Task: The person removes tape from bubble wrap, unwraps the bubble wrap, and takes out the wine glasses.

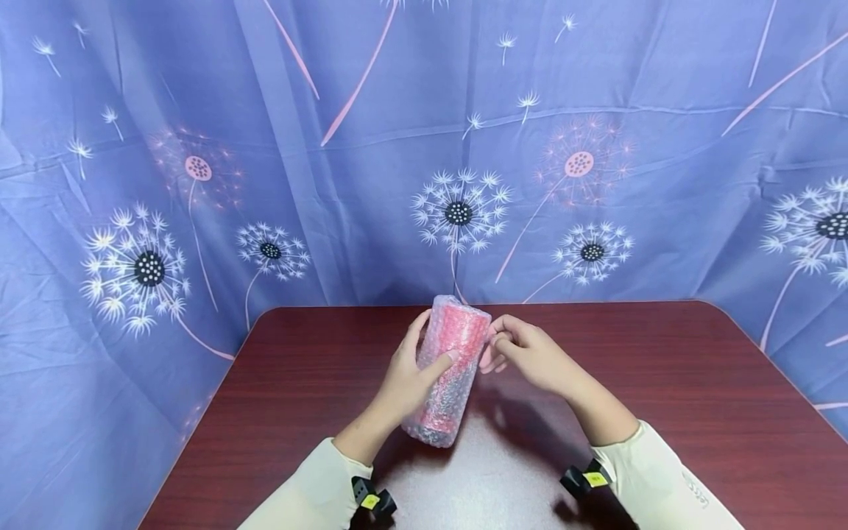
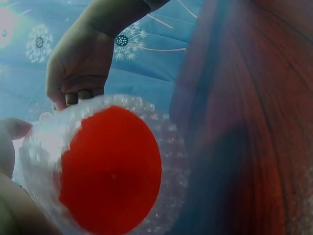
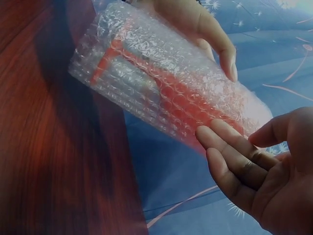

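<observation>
A bubble-wrapped cylinder [image 1: 457, 390] is held tilted above the table. Through the clear wrap I see a red upper part, a greyish middle and a red band near the bottom. In the left wrist view one flat end shows as a red disc [image 2: 117, 171]. My left hand [image 1: 405, 375] grips the cylinder from the left, thumb across its front. My right hand [image 1: 526, 353] is at the upper right edge of the wrap, fingertips touching or very close to it. Whether they pinch the wrap is unclear. In the right wrist view its fingers [image 3: 234, 159] lie bent beside the wrapped end.
A dark red wood-grain table [image 1: 318, 346] lies under both hands, with a bright reflection near its front. A blue curtain [image 1: 371, 206] with dandelion prints hangs behind it and along the sides. Black devices [image 1: 374, 500] with yellow labels are at both wrists.
</observation>
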Tool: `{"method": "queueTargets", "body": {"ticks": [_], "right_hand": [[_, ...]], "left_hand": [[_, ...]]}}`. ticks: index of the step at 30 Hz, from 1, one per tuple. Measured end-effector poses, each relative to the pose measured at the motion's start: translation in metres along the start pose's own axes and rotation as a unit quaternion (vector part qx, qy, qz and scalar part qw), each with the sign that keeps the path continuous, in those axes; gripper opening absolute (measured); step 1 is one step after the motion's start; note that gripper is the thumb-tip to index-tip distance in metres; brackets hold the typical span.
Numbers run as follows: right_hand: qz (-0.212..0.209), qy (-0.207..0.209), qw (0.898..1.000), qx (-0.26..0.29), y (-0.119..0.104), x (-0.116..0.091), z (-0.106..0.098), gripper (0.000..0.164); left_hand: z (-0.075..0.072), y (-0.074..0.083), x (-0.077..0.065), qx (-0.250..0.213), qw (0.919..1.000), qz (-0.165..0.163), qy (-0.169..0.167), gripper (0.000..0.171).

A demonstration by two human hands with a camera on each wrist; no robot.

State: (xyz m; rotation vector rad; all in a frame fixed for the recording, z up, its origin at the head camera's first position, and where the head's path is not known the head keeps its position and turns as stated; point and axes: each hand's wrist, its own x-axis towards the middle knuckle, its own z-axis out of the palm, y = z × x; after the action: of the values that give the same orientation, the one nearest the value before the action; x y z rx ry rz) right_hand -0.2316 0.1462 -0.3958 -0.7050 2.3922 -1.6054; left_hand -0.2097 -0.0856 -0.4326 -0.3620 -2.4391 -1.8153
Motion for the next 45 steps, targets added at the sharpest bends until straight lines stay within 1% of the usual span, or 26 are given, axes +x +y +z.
{"method": "queueTargets", "body": {"ticks": [2,5,9,14,22,32,37,43,45], "right_hand": [[-0.001,0.002,1.0,0.001,-0.0003,0.0,0.0001,0.019],[-0.002,0.001,1.0,0.003,-0.0002,-0.0002,0.0006,0.018],[-0.002,-0.003,1.0,0.006,0.0006,-0.0002,0.0013,0.017],[-0.005,-0.003,1.0,0.005,0.001,-0.0002,0.0013,0.016],[0.017,0.005,1.0,0.006,-0.0012,-0.0007,0.0007,0.017],[0.004,0.014,1.0,-0.01,-0.0004,0.0009,-0.001,0.019],[-0.002,0.015,1.0,-0.022,-0.0008,0.0005,-0.0024,0.017],[0.003,-0.002,1.0,0.014,-0.0037,-0.0006,-0.0021,0.016],[0.002,-0.005,1.0,0.02,-0.0048,-0.0012,-0.0017,0.016]], "left_hand": [[-0.0001,0.0012,0.0002,-0.013,0.9999,-0.001,0.002,0.078],[0.0002,0.0014,0.0004,-0.019,0.9998,0.003,0.007,0.079],[0.0011,-0.0005,0.0008,-0.016,0.9997,0.007,0.019,0.079],[0.0016,-0.0019,0.0014,-0.013,0.9995,0.01,0.026,0.079],[0.002,-0.0011,0.0018,-0.008,0.9992,0.019,0.034,0.081],[0.0015,0.0001,0.0012,-0.005,0.9985,0.017,0.051,0.082],[0.0015,0.0004,0.0005,-0.006,0.9987,0.013,0.049,0.081],[0.0016,-0.0003,0.0002,-0.003,0.9986,0.016,0.05,0.08],[0.0018,-0.0005,0.0003,0.001,0.9986,0.012,0.052,0.081]]}}
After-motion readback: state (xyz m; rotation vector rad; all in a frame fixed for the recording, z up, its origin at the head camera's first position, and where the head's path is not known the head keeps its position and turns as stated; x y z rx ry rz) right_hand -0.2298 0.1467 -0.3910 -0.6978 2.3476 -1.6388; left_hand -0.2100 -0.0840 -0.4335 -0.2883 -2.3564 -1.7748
